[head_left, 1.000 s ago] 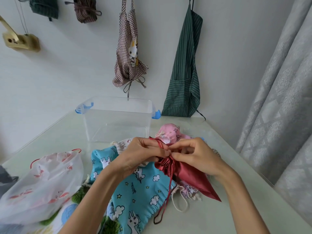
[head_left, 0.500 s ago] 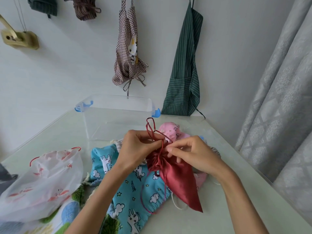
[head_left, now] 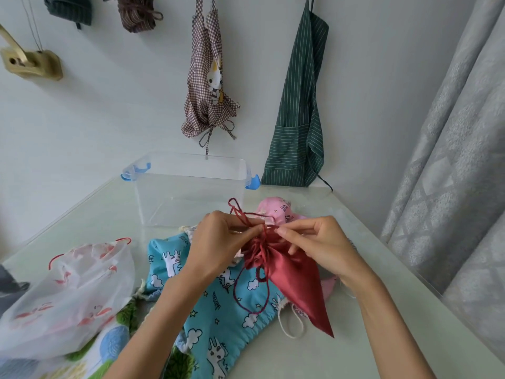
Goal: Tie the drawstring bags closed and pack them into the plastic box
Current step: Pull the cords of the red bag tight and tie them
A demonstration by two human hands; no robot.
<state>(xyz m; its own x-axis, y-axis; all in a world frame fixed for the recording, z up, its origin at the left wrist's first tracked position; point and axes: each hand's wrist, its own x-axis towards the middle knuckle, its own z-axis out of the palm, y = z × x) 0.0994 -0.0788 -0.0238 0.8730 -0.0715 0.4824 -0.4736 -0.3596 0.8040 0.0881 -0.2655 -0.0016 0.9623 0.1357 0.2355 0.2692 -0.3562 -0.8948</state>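
Left hand (head_left: 218,242) and right hand (head_left: 317,242) meet at the gathered neck of a red satin drawstring bag (head_left: 289,272), each pinching a strand of its dark red cord (head_left: 247,214) between thumb and fingertips; both are closed on the cord, none of their fingers spread. A small loop of cord stands above the left hand's fingers, and a longer slack loop hangs down over the blue cartoon-print bag (head_left: 218,305) beneath. The red bag's long axis runs from the neck, at the hands, toward the near right, ending in a point near the worktop's (head_left: 355,351) near right area. The knot appears to be in progress, not yet drawn tight.

The clear plastic box (head_left: 188,192) with blue latches stands open and, as far as can be seen, holds nothing, directly beyond the hands and slightly to the left; the left hand is the nearer to it. Packing will therefore probably call for a short forward lift over the box's near wall, with no obstacle between.

A pink printed bag (head_left: 276,209) lies just beyond the right hand, touching or nearly touching the red one. A translucent white bag with red cord (head_left: 68,283) sits at near left, well apart. Bare worktop remains on the right, bounded by its edge beside the grey curtain (head_left: 451,187); the far edge meets the wall, where a green striped apron (head_left: 297,105) hangs.
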